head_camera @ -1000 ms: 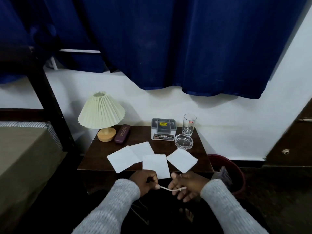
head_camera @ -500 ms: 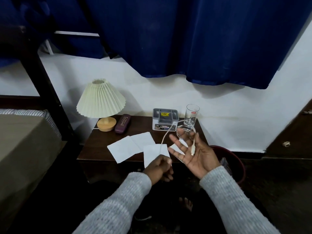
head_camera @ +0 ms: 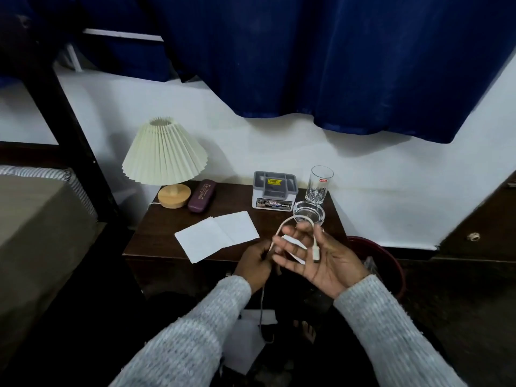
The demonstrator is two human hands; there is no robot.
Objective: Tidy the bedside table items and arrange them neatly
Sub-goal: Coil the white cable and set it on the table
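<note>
A white cable (head_camera: 287, 220) arcs over the fingers of my right hand (head_camera: 324, 261), and its plug end hangs across the upturned palm. My left hand (head_camera: 255, 263) pinches the cable's other stretch, which trails down toward the floor. Both hands hover at the front edge of the dark wooden bedside table (head_camera: 164, 238). White paper sheets (head_camera: 217, 236) lie overlapping on the table; my hands partly hide one more. At the back stand a pleated lamp (head_camera: 164, 155), a maroon glasses case (head_camera: 201, 195), a grey organizer box (head_camera: 274, 189), a drinking glass (head_camera: 321, 184) and a glass ashtray (head_camera: 308, 212).
A red bin (head_camera: 391, 263) sits on the floor right of the table. A bed (head_camera: 33, 219) with a dark frame post is on the left. A blue curtain hangs above against the white wall. A white sheet (head_camera: 245, 339) lies on the floor below my arms.
My hands rose from below the table edge to above it. The cable, first stretched between both hands, now loops over my right fingers, and my left hand has moved closer to the right.
</note>
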